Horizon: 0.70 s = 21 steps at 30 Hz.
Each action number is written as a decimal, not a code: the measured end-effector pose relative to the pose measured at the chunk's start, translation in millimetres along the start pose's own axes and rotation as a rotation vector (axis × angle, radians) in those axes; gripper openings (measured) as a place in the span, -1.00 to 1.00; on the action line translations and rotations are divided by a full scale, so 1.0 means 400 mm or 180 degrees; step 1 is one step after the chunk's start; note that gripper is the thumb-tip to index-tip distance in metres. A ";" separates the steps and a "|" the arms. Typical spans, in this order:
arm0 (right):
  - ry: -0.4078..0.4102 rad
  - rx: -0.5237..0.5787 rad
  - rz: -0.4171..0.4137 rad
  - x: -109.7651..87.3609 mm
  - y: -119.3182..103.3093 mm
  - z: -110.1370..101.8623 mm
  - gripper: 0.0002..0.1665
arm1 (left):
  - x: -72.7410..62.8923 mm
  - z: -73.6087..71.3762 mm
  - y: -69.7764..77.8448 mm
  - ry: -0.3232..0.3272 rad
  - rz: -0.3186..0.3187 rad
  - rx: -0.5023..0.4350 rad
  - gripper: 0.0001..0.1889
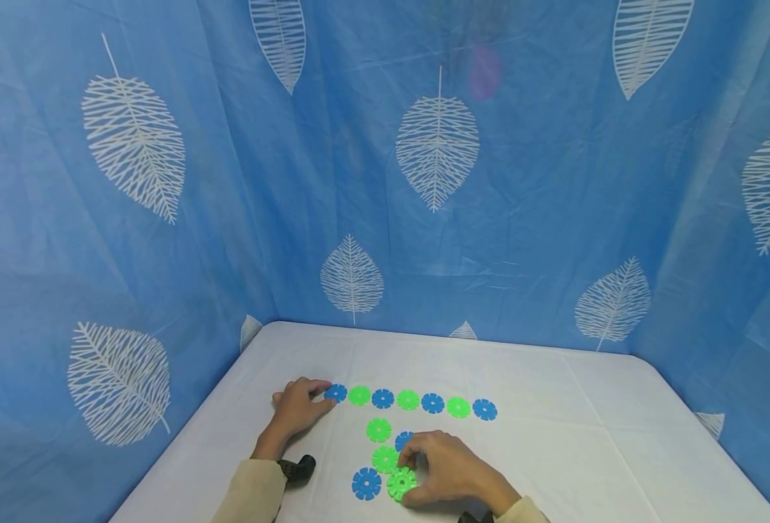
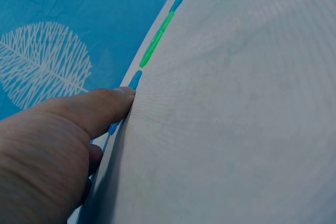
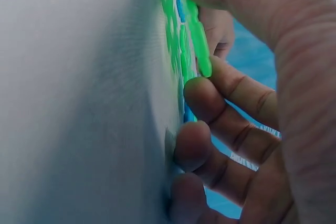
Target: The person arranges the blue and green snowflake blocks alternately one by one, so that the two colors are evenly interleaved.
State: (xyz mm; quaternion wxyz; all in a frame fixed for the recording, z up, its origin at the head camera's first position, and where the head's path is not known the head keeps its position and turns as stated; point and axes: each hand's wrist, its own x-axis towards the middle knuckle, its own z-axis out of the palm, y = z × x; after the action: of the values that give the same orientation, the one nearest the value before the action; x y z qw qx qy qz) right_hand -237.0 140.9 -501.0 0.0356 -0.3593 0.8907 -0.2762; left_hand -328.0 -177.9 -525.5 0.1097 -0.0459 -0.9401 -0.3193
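Toothed plastic discs, blue and green, lie on the white table. At the left end of a row, my left hand [image 1: 298,405] holds a blue disc [image 1: 337,393] between thumb and index finger; the left wrist view shows the thumb [image 2: 113,106] at its edge. Nearer the front, my right hand [image 1: 447,465] pinches a green disc [image 1: 401,484] by its rim. That disc [image 3: 199,45] is raised off the table in the right wrist view. Just left of this hand lie another green disc [image 1: 384,459] and a blue disc [image 1: 403,439], partly hidden by the fingers.
The row runs on rightward in alternating colours, from a green disc [image 1: 359,395] to a blue disc [image 1: 485,410]. Below it lie a loose green disc [image 1: 378,430] and a blue one [image 1: 367,484]. A blue curtain [image 1: 424,240] with white leaves stands behind the table [image 1: 555,436].
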 end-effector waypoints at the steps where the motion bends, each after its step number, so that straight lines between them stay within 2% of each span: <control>1: 0.0005 -0.0002 0.0030 0.000 0.001 -0.001 -0.57 | 0.000 0.000 0.000 0.0001 0.0002 -0.0001 -0.63; 6: 0.0063 -0.0016 0.0148 0.001 0.004 -0.013 -0.56 | 0.000 -0.004 0.001 -0.0007 0.0010 -0.0031 -0.64; 13: 0.0314 0.0042 0.0083 -0.003 0.004 -0.048 -0.61 | -0.001 -0.006 0.004 -0.0015 -0.0018 -0.0026 -0.63; 21: 0.0538 -0.0014 0.0168 -0.018 0.001 -0.099 -0.59 | 0.001 -0.002 -0.001 -0.0002 0.0005 -0.0009 -0.63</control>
State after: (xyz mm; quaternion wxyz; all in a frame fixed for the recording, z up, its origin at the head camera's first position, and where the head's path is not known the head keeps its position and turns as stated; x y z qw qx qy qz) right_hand -242.3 164.5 -468.8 -0.0333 -0.3113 0.9003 -0.3025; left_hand -328.4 -178.8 -525.0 0.1096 -0.0468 -0.9397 -0.3205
